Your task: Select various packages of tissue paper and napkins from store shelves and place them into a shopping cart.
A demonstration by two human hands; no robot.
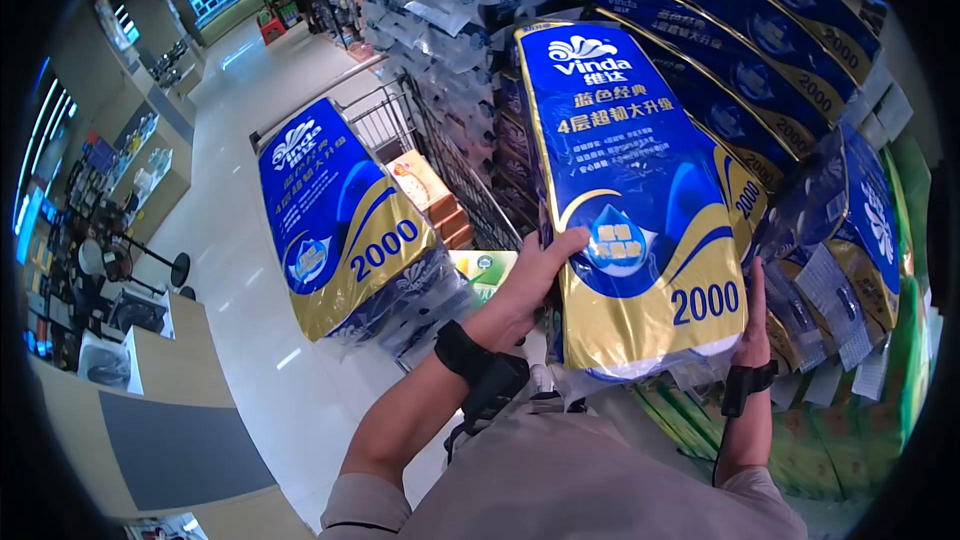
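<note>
The shelf wall [720, 0] on the right is packed with slanting blue-and-gold tissue packs, and the wire cart [385, 115] stands just beside it on the pale floor [250, 270], carrying a matching pack [340, 220] on end next to an orange box [425, 185]. Between shelf and cart the person holds one big tissue pack [640, 200] upright, printed face towards them, its top tipped back against the stacked rows. From where I stand, handling it well looks like a matter of balance rather than strength. The pack is tall, soft and slippery in its film, so I judge it wants pressure from both sides low down, the weight drawn in close to the chest, and care that its upper corner does not drag on the neighbouring packs or on the loose crinkled one [850, 220] hanging at the right. The left hand [535, 275] is spread wide on the pack's left edge about halfway up, fingers curled round onto the front. The right hand [755, 330] lies flat and open against the lower right edge, fingers pointing up, mostly hidden behind the wrapper. So the pack sits squeezed between the two hands, above and in front of them, well clear of the cart. Each wrist wears a dark band [465, 355].
</note>
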